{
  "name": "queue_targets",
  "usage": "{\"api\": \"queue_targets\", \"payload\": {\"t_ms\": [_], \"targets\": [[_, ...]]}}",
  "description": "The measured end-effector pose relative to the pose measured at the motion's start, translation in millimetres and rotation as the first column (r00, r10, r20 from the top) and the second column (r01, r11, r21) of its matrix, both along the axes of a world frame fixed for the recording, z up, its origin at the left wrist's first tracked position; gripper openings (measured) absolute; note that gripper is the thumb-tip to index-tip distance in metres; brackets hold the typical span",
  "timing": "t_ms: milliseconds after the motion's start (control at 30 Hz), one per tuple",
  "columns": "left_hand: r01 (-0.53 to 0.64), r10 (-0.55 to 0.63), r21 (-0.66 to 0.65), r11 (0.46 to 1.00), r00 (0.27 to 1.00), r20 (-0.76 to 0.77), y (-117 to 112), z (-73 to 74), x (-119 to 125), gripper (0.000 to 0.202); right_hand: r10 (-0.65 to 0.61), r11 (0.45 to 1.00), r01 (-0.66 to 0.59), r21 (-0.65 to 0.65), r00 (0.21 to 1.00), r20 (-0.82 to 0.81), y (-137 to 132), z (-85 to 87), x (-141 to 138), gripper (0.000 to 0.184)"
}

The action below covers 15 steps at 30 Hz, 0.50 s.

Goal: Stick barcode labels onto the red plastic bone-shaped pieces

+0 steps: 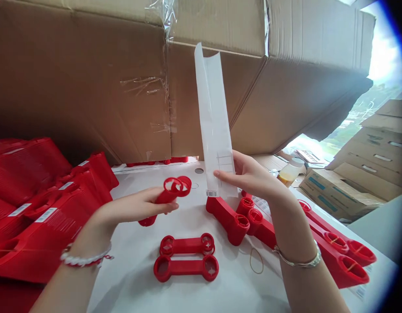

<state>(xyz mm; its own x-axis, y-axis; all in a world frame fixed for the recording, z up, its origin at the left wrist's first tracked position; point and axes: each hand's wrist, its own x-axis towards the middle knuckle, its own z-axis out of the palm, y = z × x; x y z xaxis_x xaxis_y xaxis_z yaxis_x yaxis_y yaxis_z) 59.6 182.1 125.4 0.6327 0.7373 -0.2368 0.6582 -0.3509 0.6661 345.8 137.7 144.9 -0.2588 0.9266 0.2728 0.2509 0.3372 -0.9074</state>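
Observation:
My left hand (139,208) is shut on a red plastic dumbbell-shaped part (168,195), holding it tilted with one ring end up. My right hand (245,174) pinches the lower end of a tall translucent white plastic sleeve (214,117) with a barcode label near its bottom edge. Two similar red parts (187,245) (186,268) lie flat on the white surface (129,278) between my hands. More red parts (229,221) lie in a heap under my right wrist, and others (338,248) lie further right. A thin rubber band (256,261) rests near my right forearm.
A large cardboard flap (106,78) hangs overhead across the back. Red parts packed in labelled bags (47,204) are piled at the left. A bottle of yellow liquid (289,172) and stacked cardboard boxes (338,191) stand at the far right.

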Motion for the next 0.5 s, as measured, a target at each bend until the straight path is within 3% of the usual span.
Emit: {"api": "queue_targets", "payload": {"t_ms": [100, 233, 367, 500], "targets": [[-0.052, 0.068, -0.16, 0.986, 0.993, 0.094, -13.6, 18.0, -8.9, 0.036, 0.114, 0.993, -0.112, -0.036, 0.992, 0.059, 2.9, -8.0, -10.7, 0.035], [-0.01, 0.058, -0.269, 0.963, 0.984, 0.17, -19.7, 19.1, -8.4, 0.041, 0.276, 0.956, -0.271, -0.11, 0.96, 0.036, 2.4, -17.9, -34.3, 0.037], [0.087, 0.036, -0.399, 0.913, 0.956, 0.292, -21.0, 15.4, -10.8, 0.048, 0.285, 0.951, -0.281, -0.132, 0.958, 0.012, 1.6, -23.2, -47.0, 0.037], [0.002, 0.126, -0.43, 0.903, 0.955, 0.269, -27.9, 20.6, -12.7, 0.054, 0.268, 0.953, -0.264, -0.15, 0.964, 0.001, 1.1, -24.4, -49.2, 0.034]]}}
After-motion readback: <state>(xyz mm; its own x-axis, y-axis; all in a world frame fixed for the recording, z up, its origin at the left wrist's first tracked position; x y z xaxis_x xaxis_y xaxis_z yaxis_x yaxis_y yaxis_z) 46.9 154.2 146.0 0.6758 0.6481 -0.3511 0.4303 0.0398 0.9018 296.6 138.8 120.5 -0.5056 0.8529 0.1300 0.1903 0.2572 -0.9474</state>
